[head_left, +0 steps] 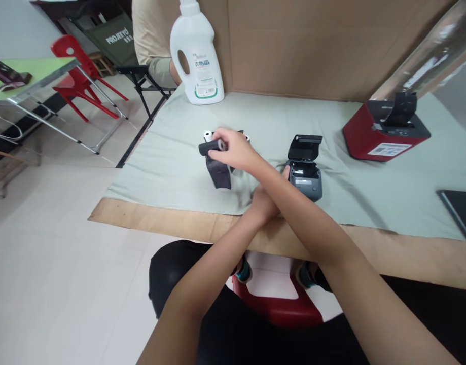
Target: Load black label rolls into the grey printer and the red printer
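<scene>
In the head view my right hand (235, 147) is closed around a black label roll (209, 148), whose loose strip (219, 175) hangs toward the table. Close behind that hand, white-ended rolls (207, 136) lie on the cloth, partly covered by it. My arms cross, the right over the left. At the left side of a small dark grey label printer (306, 185), my left hand (266, 203) grips its edge; most of its fingers are hidden under my right forearm. The printer's lid (305, 147) stands raised, showing the black compartment inside.
A white detergent bottle (202, 61) stands at the back left, before a cardboard wall (293, 45). At the right are a red and black device (385, 132) and a dark phone (459, 210). A seated person (152, 40) is behind the table's left side.
</scene>
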The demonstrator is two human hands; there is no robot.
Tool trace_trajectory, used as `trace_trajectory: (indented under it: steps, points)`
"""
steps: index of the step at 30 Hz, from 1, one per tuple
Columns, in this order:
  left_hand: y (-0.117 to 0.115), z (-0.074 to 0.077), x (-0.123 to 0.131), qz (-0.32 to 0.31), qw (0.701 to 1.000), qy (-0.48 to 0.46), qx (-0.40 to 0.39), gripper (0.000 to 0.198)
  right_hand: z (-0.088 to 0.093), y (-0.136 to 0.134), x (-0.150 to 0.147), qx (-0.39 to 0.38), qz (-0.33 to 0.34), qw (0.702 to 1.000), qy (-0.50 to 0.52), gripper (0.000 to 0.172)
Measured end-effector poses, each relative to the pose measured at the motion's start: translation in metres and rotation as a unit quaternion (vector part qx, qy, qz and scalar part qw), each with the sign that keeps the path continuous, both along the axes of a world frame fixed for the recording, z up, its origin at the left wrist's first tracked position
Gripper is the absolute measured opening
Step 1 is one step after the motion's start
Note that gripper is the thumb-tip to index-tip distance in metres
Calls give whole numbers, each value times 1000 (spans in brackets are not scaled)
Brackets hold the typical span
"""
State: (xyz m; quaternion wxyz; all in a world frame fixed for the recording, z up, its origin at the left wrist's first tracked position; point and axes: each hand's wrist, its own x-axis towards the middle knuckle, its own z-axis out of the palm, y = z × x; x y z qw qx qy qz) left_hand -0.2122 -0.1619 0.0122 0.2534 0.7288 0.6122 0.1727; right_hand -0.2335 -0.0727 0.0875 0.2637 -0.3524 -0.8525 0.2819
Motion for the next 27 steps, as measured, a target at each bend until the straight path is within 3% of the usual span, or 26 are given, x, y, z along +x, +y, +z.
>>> trace_trajectory:
  steps: [3,6,10,12,14,16,20,24,27]
  points:
    - [4,3,3,-35,999,16,-21,76,5,-14,65,-91,-56,980,168,37]
    - [2,2,5,-6,1000,10,2,105,-2,-18,130,-131,-178,940,259,61]
    - [-3,-4,7,19,998,16,60,107,-28,0,191,-96,-222,872,427,76]
    - [-3,-5,8,13,997,53,52,111,-45,11,211,-48,-235,852,465,76]
    - [-2,-4,9,3,994,99,38,115,-59,18,226,-1,-252,866,433,76]
    - [-2,-3,10,0,992,121,39,113,-70,19,237,31,-247,898,363,76]
    - [-6,-6,8,-8,990,90,106,106,-78,15,240,60,-194,954,220,78]
    - [-10,-19,3,-87,967,83,226,64,-83,19,233,82,-163,976,121,66]
    - [-8,-27,2,-117,951,96,270,48,-85,24,231,86,-170,979,77,51]
